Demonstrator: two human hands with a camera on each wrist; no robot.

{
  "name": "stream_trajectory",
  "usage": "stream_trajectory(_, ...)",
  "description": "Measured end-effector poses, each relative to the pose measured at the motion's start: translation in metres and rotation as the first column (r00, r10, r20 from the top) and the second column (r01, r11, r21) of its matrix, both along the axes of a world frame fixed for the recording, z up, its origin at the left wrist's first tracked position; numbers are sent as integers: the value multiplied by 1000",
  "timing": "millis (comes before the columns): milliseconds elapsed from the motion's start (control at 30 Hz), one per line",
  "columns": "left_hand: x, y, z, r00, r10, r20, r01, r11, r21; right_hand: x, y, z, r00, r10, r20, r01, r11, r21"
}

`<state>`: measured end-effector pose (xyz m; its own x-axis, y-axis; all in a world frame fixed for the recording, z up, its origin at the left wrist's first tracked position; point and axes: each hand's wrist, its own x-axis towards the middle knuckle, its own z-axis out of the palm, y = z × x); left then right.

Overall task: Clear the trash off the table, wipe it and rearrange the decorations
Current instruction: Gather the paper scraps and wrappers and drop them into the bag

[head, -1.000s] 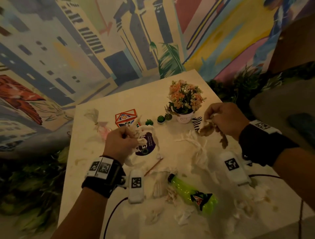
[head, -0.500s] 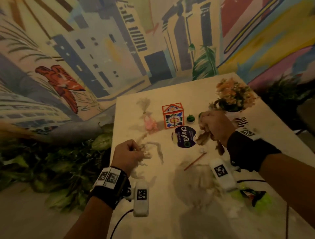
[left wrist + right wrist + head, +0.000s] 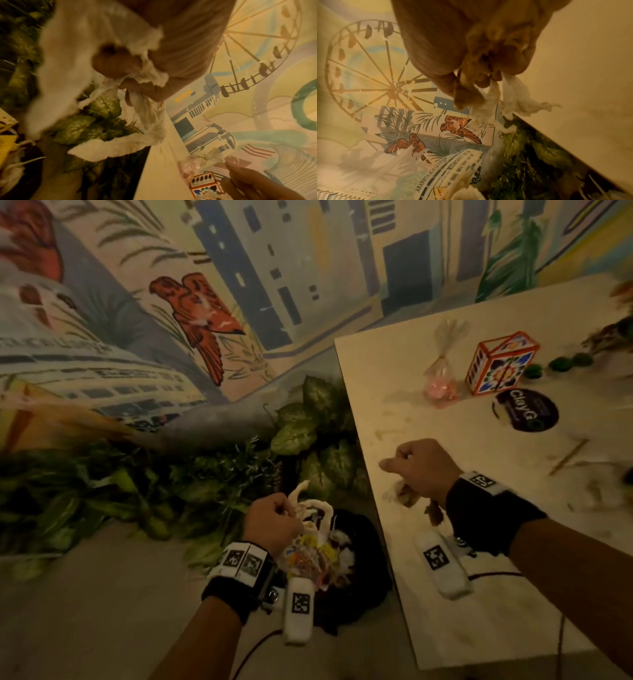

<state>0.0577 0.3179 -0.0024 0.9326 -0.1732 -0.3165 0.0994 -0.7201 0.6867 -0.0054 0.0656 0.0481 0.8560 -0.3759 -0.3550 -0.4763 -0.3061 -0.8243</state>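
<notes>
My left hand (image 3: 274, 520) grips a wad of torn white tissue (image 3: 313, 508) and holds it off the table's left edge, right over a black trash bag (image 3: 359, 546) on the floor that has wrappers and paper in it. The left wrist view shows the tissue (image 3: 96, 44) bunched in the curled fingers (image 3: 116, 63), with strips hanging down. My right hand (image 3: 423, 470) is fisted over the white table (image 3: 479, 594) near its left edge, clutching brownish scraps and tissue (image 3: 407, 496). In the right wrist view white shreds (image 3: 513, 100) trail from the fist.
On the table stand an orange patterned box (image 3: 496, 364), a pink cellophane favour bag (image 3: 442, 381), a dark round ClayGo sticker (image 3: 527, 412), small green plants (image 3: 565, 362) and a thin stick (image 3: 568, 457). Leafy plants (image 3: 308, 422) line the floor under a painted mural wall.
My view has swung left and down. The left hand carried its tissue off the table to above the trash bag. The right hand moved left toward the table's edge with its scraps.
</notes>
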Motion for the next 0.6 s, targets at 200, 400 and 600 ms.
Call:
stream_trajectory(200,16,31,-38,998,43,-40,-39,996,79,25,45,-38,999,28,-40,-26,999,46)
stream_trajectory(400,30,45,-82,988,138,-73,-129,985,117,57,88,-78,990,9,-138,11,989,145)
stream_trajectory(600,49,58,-148,958,195,-209,-151,966,209,73,125,-157,930,59,-362,19,978,209)
